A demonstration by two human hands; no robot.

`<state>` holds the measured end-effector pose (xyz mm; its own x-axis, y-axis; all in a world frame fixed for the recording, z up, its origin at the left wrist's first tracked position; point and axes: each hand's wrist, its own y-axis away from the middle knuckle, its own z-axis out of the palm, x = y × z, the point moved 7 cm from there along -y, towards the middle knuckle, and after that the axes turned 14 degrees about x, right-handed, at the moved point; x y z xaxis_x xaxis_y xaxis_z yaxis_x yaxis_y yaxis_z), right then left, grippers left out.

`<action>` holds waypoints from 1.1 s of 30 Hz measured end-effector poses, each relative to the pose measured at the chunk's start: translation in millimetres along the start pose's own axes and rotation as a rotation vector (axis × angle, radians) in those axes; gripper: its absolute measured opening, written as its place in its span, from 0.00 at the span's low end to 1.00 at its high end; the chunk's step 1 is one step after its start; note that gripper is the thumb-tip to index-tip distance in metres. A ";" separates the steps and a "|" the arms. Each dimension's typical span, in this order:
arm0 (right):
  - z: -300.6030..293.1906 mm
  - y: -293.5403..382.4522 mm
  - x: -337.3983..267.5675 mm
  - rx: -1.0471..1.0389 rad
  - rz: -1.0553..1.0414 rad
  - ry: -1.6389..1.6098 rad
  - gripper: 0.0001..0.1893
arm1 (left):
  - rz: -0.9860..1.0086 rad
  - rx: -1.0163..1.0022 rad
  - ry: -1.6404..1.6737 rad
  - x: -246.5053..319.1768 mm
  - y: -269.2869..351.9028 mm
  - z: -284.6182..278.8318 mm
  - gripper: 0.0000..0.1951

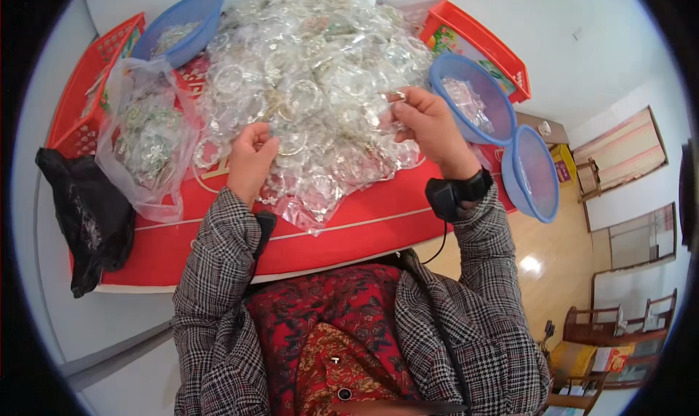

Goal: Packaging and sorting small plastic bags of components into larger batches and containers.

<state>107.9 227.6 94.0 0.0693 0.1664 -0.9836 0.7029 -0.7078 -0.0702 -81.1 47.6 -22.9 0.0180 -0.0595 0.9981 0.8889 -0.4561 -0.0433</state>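
Note:
A large heap of clear plastic bags with silvery jewelry, bracelets among it (327,66), covers the middle of a table with a red cloth (360,225). My left hand (252,156) rests at the heap's lower left, thumb and fingertips close together; whether it pinches anything cannot be told. My right hand (428,124) is over the heap's right side, its thumb and forefinger pinching a small shiny piece (397,95), perhaps in clear plastic. A pink-tinted plastic bag (311,211) lies at the heap's near edge.
At left are a red plastic basket (76,110), a blue basket (210,12), a translucent plastic bag of jewelry packets (150,143) and a black plastic bag (90,225). At right stand another red basket (491,31) and two blue baskets (505,113), (549,197) near the table's edge.

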 end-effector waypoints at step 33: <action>102.5 -14.4 59.5 -0.151 0.131 -0.588 0.09 | -0.091 -0.276 0.150 37.5 37.3 24.5 0.07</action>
<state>29.3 177.2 19.4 -0.2091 -0.3519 -0.9124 0.8105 -0.5844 0.0397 -36.0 50.1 14.0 -0.1419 -0.1280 0.9816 0.7254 -0.6882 0.0151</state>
